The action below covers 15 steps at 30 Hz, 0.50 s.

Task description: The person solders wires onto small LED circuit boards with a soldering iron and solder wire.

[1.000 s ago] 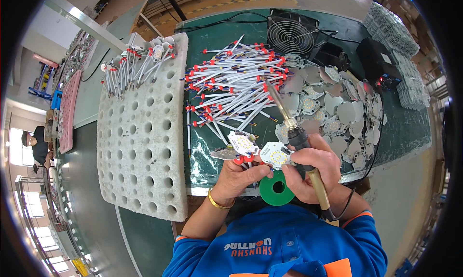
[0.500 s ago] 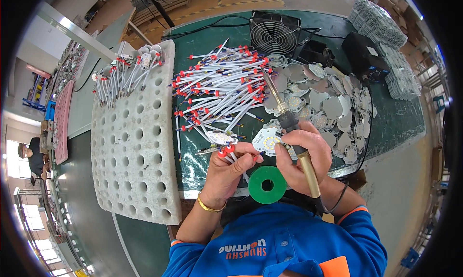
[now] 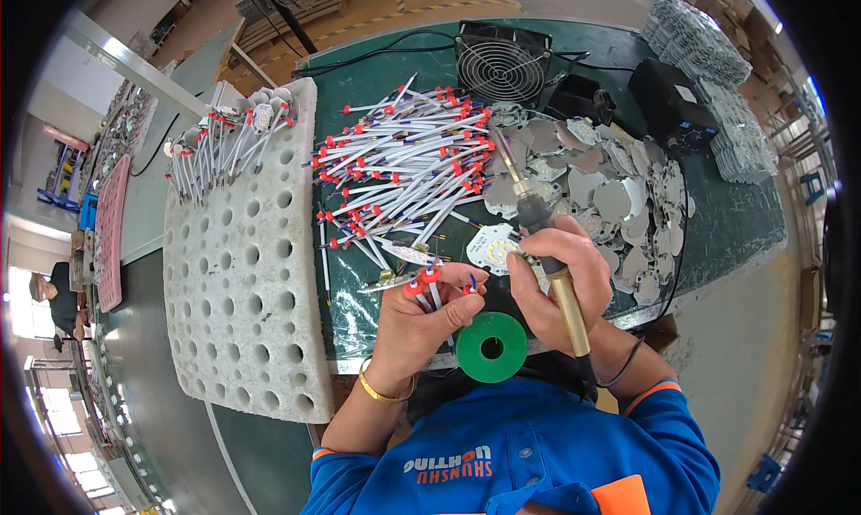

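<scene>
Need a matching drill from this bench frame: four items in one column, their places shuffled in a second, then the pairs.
Items:
1. soldering iron
2. green reel
3. small fan
4. foam tray with holes

Places:
A. far edge of the mat
B. in the right hand
C. left of the green mat
D. near edge, between the two wrists

Pairs: 1-B, 2-D, 3-A, 4-C

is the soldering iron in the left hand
No, the right hand grips the soldering iron; the left hand pinches red-tipped wires.
</scene>
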Available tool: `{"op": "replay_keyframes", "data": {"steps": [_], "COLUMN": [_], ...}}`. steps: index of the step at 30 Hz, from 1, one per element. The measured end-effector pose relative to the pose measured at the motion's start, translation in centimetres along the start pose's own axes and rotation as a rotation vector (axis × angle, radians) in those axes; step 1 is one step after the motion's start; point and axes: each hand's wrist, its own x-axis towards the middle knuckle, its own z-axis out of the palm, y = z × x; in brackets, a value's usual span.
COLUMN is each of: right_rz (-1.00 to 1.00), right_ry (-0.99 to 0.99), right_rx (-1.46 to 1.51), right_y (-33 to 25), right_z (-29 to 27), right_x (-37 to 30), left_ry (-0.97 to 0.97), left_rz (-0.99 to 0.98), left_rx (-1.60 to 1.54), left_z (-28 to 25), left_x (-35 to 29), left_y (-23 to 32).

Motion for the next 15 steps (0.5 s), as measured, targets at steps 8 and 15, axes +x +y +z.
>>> {"op": "replay_keyframes", "data": {"steps": [8,15], "right_rz": [0.038,0.018], "right_ry": [-0.094,-0.151], "right_rx": [0.034,0.061], "right_y": [0.32,0.22], "right_z": [-0.05,-0.09], "right_x": [-0.09,0.4], "left_ry": [-0.022,0.038], "left_rz": [0.094,0.041], "left_rx": [0.054,0.075], "left_z": [-0.41,-0.02], "left_x": [0.32,0.3], "left_y": [-0.54,-0.21]}}
